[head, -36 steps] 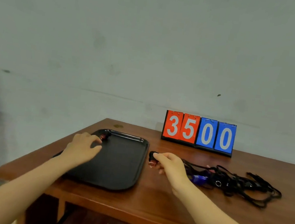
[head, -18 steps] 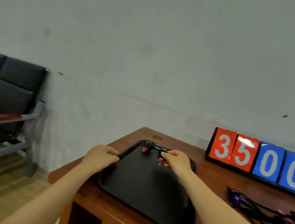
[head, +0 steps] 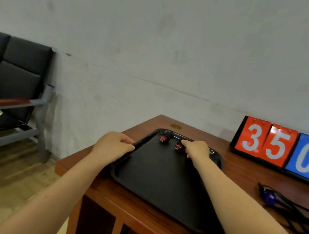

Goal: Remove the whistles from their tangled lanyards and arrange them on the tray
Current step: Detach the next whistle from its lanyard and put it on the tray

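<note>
a: largest first: what differs for you since half a second back?

b: the wooden table [head: 159, 210] and the black tray [head: 161, 178] lie much as they did, and the view has barely shifted. a second ago your right hand was off the tray, over the bare wood beside the lanyards; now it is over the tray's far end. the scoreboard [head: 282, 150] shows 3, 5, 0 and runs off the right edge.

a: and your left hand?

b: your left hand [head: 113, 146] is at the tray's left rim, as it was half a second ago. its fingers are curled together, the tips touching the rim; whether they clamp it you cannot tell.

a: where is the whistle relative to your fingers?

b: your right hand [head: 197, 151] has its fingers curled and bunched, and the second red whistle [head: 178, 146] sits right at the fingertips, on their left side, low on the tray floor. it looks pinched, but blur hides whether contact holds.

a: the other one?

b: the first red whistle [head: 164, 138] lies in the tray's far left corner, just beside the second, apart from both hands.

a: the rest?

b: the tangled black lanyards [head: 293, 211] with a blue whistle [head: 268, 197] lie on the table right of the tray, well apart from your hands.
</note>
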